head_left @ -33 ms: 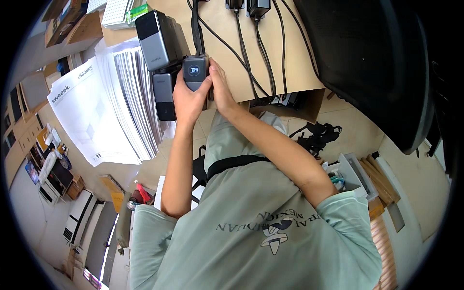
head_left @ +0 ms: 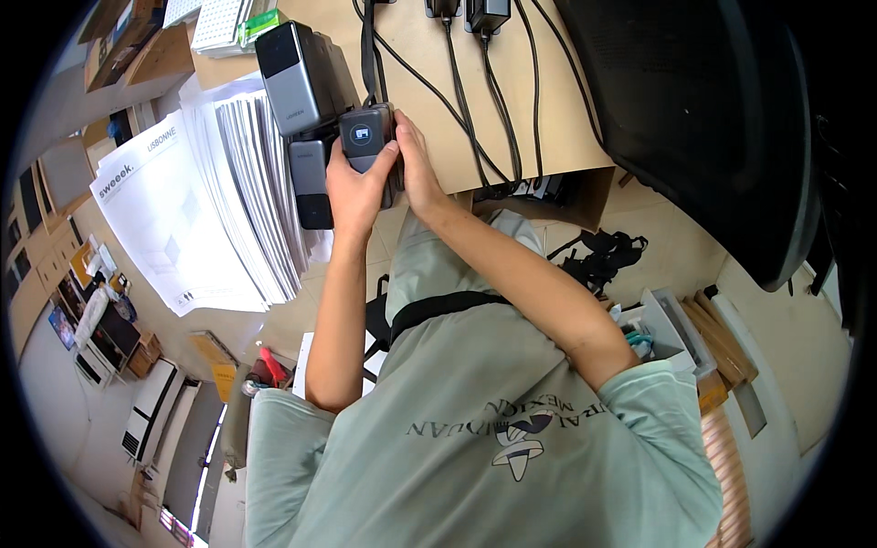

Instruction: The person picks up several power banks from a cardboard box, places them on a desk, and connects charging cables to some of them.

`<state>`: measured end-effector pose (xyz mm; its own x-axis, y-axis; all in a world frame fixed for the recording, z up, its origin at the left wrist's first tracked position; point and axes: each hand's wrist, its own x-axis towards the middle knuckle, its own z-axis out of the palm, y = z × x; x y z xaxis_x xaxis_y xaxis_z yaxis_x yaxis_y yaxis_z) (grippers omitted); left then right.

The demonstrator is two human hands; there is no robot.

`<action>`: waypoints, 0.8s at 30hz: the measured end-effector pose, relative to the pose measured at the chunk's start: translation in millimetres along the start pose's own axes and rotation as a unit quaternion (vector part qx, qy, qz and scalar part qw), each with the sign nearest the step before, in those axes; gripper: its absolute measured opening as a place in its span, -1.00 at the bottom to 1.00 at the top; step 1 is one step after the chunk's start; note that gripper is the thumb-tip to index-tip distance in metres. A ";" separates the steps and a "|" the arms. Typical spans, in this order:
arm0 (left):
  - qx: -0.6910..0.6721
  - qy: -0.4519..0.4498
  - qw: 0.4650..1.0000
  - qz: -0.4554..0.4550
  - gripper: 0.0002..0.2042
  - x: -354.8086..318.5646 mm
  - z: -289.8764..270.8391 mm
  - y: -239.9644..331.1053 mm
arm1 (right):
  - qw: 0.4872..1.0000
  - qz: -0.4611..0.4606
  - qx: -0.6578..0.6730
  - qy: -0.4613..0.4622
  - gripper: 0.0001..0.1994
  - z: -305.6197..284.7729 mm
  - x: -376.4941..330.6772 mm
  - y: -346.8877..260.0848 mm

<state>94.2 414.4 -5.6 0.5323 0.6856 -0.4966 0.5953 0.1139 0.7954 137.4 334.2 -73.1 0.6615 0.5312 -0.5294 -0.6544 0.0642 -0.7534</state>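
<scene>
Both hands hold a dark grey power bank (head_left: 363, 133) with a small lit display at the near edge of the desk. My left hand (head_left: 354, 187) grips its near end and left side, the thumb lying across the top. Along its right side, the fingers of my right hand (head_left: 417, 169) press close; some of them are hidden. Black cables (head_left: 369, 68) run up to the far end of this power bank. Just left lies a smaller power bank (head_left: 309, 173), and beyond it stands a large grey power bank (head_left: 297, 87).
A thick stack of printed paper (head_left: 196, 210) hangs over the desk's left edge. Several black cables (head_left: 498, 110) cross the wooden desk (head_left: 416, 87), coming from chargers (head_left: 487, 14) at the back. A large black monitor (head_left: 694, 119) fills the right side.
The power bank in my hands has shifted slightly to the left, and its display reads differently. My hands keep nearly the same hold.
</scene>
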 end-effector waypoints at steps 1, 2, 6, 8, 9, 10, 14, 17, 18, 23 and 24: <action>-0.030 -0.008 0.999 -0.018 -0.47 -1.6 0.6 7.4 | 1.000 -0.001 0.001 0.003 -0.35 -2.8 0.8 1.1; -0.029 -0.010 0.999 -0.018 -0.47 -1.9 3.9 8.1 | 0.999 0.028 0.032 0.001 -0.31 -6.6 1.0 2.0; -0.160 -0.050 0.983 -0.078 -0.50 1.0 0.0 6.6 | 0.987 0.131 0.091 0.012 -0.35 7.2 -7.0 -22.8; -0.258 -0.073 0.946 -0.180 -0.50 5.3 -2.8 6.2 | 0.990 0.112 0.088 -0.001 -0.38 8.3 -5.7 -23.2; -0.254 -0.086 0.944 -0.193 -0.49 5.9 -2.0 6.4 | 0.988 0.129 0.086 0.001 -0.39 8.3 -7.4 -22.8; -0.254 -0.084 0.944 -0.194 -0.49 7.2 -2.1 2.7 | 0.986 0.145 0.083 0.001 -0.40 11.3 -7.8 -26.5; -0.288 -0.095 0.936 -0.176 -0.42 7.2 -2.8 -12.3 | 0.993 0.084 0.086 -0.014 -0.41 14.0 -9.2 -25.4; -0.330 -0.110 0.913 -0.213 -0.45 8.7 -4.5 -12.0 | 0.993 0.086 0.081 -0.019 -0.40 14.7 -11.1 -27.0; -0.328 -0.111 0.914 -0.213 -0.45 8.5 -3.4 -11.0 | 0.993 0.090 0.080 -0.021 -0.40 14.2 -10.5 -28.4; -0.340 -0.081 0.914 -0.207 -0.53 8.6 -0.7 -13.7 | 0.990 0.108 0.075 -0.042 -0.38 14.8 -8.5 -34.5; -0.339 -0.082 0.914 -0.208 -0.53 9.7 -0.7 -14.9 | 0.990 0.110 0.073 -0.047 -0.38 15.2 -7.4 -36.7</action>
<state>90.1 419.8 -22.1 0.4616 0.3708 -0.8059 0.2857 0.7979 0.5308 151.0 340.7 -35.6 0.4645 0.6215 -0.6309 -0.8294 0.0557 -0.5558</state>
